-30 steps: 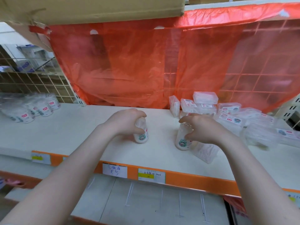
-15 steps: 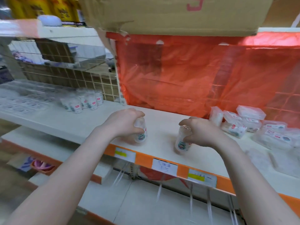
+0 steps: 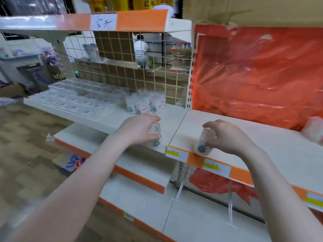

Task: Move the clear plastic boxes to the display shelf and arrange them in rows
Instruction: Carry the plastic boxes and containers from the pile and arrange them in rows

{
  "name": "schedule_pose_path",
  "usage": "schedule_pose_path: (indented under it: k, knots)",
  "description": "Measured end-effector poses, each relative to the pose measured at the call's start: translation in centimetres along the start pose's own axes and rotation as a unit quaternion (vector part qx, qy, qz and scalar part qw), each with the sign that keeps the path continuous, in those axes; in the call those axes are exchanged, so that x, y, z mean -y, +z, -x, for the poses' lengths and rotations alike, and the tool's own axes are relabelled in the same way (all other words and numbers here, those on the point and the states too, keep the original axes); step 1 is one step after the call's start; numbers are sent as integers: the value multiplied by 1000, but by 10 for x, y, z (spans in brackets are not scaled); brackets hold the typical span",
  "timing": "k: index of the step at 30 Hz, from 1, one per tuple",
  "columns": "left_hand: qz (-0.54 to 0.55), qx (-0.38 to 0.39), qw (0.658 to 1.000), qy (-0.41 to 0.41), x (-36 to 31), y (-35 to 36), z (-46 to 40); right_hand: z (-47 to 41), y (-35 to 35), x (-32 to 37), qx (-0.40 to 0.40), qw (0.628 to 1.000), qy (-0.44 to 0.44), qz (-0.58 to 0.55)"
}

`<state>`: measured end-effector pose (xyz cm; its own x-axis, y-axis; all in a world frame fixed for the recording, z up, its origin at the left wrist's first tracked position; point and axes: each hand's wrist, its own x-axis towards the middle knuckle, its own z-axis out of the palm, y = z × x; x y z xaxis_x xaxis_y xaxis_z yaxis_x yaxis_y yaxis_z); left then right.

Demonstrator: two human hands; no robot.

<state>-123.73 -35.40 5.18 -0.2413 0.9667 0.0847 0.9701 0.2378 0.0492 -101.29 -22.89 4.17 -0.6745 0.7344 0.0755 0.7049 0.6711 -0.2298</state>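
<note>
My left hand (image 3: 138, 128) grips a small clear round plastic box (image 3: 155, 137) from above, over the front edge of the left white shelf (image 3: 111, 117). My right hand (image 3: 225, 135) grips a second clear round box (image 3: 203, 145) with a cartoon sticker, held above the front edge of the right shelf (image 3: 272, 144). A cluster of several like boxes (image 3: 146, 103) stands at the back of the left shelf. Flat clear packs (image 3: 75, 98) lie in rows further left on it.
An orange plastic sheet (image 3: 258, 75) hangs behind the right shelf, under a cardboard carton (image 3: 253, 11). A wire grid (image 3: 132, 63) backs the left shelf. A blurred pile of clear boxes (image 3: 312, 130) sits at the far right. Lower shelves (image 3: 192, 215) and wooden floor (image 3: 26, 145) lie below.
The view has swung left: the pile of boxes slid off to the right edge and the left shelf came into sight. Both hands have carried their boxes leftward along the shelf front.
</note>
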Motion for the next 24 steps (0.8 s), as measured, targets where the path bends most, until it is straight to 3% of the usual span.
schedule_pose_path:
  k: [14,24]
  knots:
    - [29,-13,999,-37,124,10,-69,-149,34,81,-24,999,-30,-10]
    - [33,11,999,-23,186,4,-119,-230,50,125,6,999,-43,5]
